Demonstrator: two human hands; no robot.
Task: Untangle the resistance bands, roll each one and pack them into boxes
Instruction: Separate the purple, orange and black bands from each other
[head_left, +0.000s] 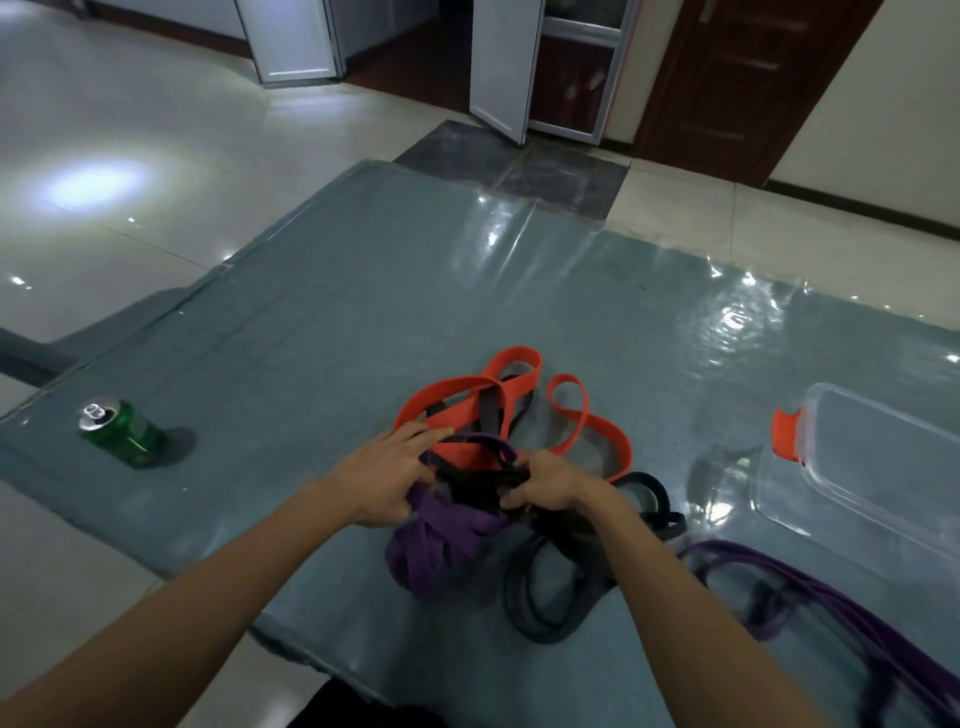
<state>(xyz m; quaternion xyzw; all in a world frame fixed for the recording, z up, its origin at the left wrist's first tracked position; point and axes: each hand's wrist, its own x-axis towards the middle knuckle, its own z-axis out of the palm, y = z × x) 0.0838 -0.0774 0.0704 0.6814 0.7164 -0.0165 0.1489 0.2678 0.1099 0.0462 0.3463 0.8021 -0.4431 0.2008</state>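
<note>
The hands meet at the lower middle of the frame, both buried in the tangle. The left hand (387, 478) lies over the top of the knot with its thumb tucked under, gripping the purple band (441, 545), which sits bunched in a thick wad just below it. The right hand (550, 480) has its fingers curled round strands of the black band (550, 587), whose loops spill down toward the bottom of the frame. The orange band (488, 400) fans out above both hands in 2 or 3 open loops, threaded through the black and purple strands where they cross.

None of the bands is free or rolled yet, so the task looks to be at its start. A loose purple band (810, 592) trails off at the lower right, and the clear box (872, 467) with an orange latch waits at the right edge, nothing visible inside it.

The main risk is pulling the hands apart too hard: that would likely cinch the crossing tighter. A stretched band could also snap back, or drag the pile across the glossy desk (415, 291). The green can (122, 431) at the left is open-topped but well apart from the pile.
</note>
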